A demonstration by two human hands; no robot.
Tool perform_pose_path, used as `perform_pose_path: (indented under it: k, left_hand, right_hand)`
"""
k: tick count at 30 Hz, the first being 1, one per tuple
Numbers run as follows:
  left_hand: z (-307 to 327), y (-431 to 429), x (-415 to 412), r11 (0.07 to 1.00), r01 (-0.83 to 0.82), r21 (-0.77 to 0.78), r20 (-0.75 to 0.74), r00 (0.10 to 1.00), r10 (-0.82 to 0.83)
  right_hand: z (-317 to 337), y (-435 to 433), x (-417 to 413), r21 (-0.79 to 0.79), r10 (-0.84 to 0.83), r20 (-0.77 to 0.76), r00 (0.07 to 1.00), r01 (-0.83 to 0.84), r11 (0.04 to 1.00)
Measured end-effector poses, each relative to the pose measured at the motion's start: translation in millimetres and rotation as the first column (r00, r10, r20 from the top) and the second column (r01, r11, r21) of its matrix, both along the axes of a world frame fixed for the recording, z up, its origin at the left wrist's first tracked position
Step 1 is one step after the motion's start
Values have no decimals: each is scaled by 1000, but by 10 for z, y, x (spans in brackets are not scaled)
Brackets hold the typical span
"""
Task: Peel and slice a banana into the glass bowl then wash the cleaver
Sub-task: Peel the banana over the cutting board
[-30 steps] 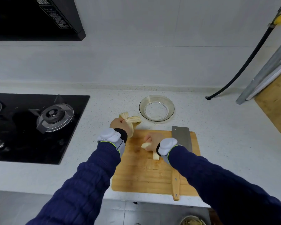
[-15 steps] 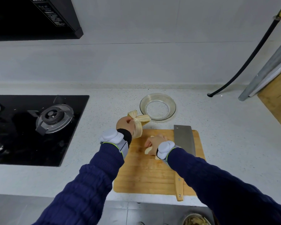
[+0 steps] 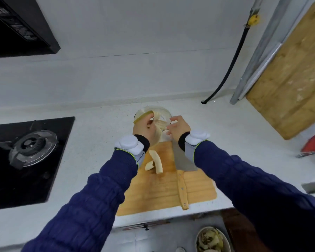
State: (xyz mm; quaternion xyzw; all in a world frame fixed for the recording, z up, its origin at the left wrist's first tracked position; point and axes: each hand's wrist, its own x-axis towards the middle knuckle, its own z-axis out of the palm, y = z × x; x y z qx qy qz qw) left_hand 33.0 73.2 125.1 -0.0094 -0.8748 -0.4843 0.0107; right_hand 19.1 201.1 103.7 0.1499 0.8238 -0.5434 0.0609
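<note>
Left hand (image 3: 145, 129) grips the limp yellow banana peel (image 3: 159, 124), strips hanging over the round clear glass bowl (image 3: 165, 110). Right hand (image 3: 179, 128) is empty, fingers spread, just beside the peel; we can't tell whether it touches.

The peeled pale banana (image 3: 157, 161) lies on the slatted wooden cutting board (image 3: 162, 193), with a short broken-off banana piece (image 3: 149, 165) against it. The steel cleaver with wooden handle (image 3: 184, 160) lies flat on the board just right of the fruit, untouched. The board sits on the white speckled worktop (image 3: 102, 139).

We read the step as getting rid of the peel. To do it well:
- keep the peel out of the bowl, which is for slices only
- gather the loose strips in one hand
- drop it in the round bin of scraps (image 3: 212, 239) below the worktop edge

Versus half a second ago: the right hand was on the fruit at the board and has now let go and risen beside the peel. The left hand has carried the peel from beside the bowl to over it.
</note>
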Motion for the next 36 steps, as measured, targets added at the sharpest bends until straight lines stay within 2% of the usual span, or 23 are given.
perform_pose_path:
  k: [3,5,9,14,16,20,24,30,36]
  left_hand:
    - [63,228,62,961,188,-204,-116,970,-214]
    - [72,355,91,933,256,-254,-107,951,-290]
    - [105,646,180,890,332,-313,-85,923,-374]
    - [185,1058,321,775,493,-395,-35,835,-549]
    - [210,1272,392,718,549,-427,-24,787,-616]
    - [237,1642,575,667,617,-418,15,739,-674]
    - [203,2012,867,627,640,-444,57,718,-694]
    - [13,2438,1312,538,691,-484,147,670,-728]
    - [-499,2767,1795,435,754,-492,327,624,-710]
  right_hand:
    - [172,169,154,-345,-105,63,992,121,931]
    - [218,266,204,-372,-76,96,993,106,922]
    - [255,588,379,-424,-174,177,969,234,875]
    - [138,1083,607,-88,-312,149,938,327,941]
    - [130,1306,761,33,-394,157,905,394,918]
    - [108,1724,1051,271,-502,209,839,444,854]
    - [23,2135,1414,515,-541,243,805,366,775]
    - [-81,2478,1943,571,-436,283,854,215,792]
    - [-376,2778,2427,469,-391,387,835,187,863]
